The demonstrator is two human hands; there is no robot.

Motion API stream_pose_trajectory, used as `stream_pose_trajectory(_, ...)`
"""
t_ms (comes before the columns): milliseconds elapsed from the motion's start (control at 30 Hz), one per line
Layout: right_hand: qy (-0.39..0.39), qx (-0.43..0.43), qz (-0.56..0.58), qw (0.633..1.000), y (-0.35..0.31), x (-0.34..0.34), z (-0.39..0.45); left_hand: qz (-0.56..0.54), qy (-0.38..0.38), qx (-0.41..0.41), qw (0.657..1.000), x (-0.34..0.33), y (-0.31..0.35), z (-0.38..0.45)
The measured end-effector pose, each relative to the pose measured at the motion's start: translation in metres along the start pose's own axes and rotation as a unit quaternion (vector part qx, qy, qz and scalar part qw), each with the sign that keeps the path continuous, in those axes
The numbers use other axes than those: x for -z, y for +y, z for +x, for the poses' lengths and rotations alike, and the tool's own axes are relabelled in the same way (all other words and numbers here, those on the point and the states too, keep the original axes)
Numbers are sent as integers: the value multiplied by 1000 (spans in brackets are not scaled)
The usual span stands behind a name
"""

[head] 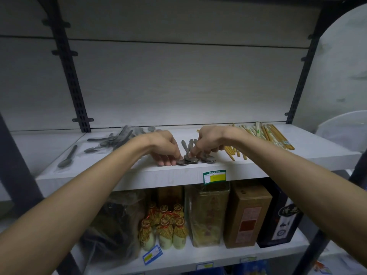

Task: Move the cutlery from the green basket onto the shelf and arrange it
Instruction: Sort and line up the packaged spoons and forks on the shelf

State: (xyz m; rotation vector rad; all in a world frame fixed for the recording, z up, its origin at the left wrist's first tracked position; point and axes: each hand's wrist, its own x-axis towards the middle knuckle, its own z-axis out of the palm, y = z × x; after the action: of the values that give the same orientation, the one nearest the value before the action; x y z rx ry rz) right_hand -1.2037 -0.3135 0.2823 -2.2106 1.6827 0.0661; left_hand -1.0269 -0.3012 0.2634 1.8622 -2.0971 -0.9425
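A small cluster of grey metal spoons point(195, 154) is lying at the front edge of the white wooden shelf point(123, 175), bowls toward the viewer and handles pointing back. The person's left hand point(163, 148) is reaching down onto the leftmost spoon bowl, its fingers curled with the tips pressing or pinching the metal at the shelf's lip. The right hand point(206, 142) is coming in from the other side, fingers bent and pinching the spoon handles in the middle of the cluster.

To the left, a loose heap of dark grey cutlery in clear plastic sleeves point(113, 138) is sitting farther back, and a single wrapped dark spoon point(67, 157) is lying apart near the left end. To the right, a spread of pale bamboo chopsticks point(262, 138), some in paper wrappers, is fanning out toward the back corner.

A green-and-yellow price label point(214, 177) is sticking to the shelf's front face. Below it, small pale bottles with gold net caps point(165, 227), a tall brown cardboard box point(246, 215) and a dark box with white lettering point(282, 219) are standing on the lower shelf.
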Motion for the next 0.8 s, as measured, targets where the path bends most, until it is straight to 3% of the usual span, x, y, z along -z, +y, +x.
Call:
stream_pose_trajectory(133,-30,-10,41,999,-4,0,-3,-44,8,-5,999,-9,-4,0)
stream_pose_trajectory(267,-14,-9,41,999,-6,-5,-3,-81,36,4,996,-14,-3,2)
stream_pose_trajectory(800,-33,-6,104,994,-5,-5,2,-94,58,-30,993,-17,-2,-3)
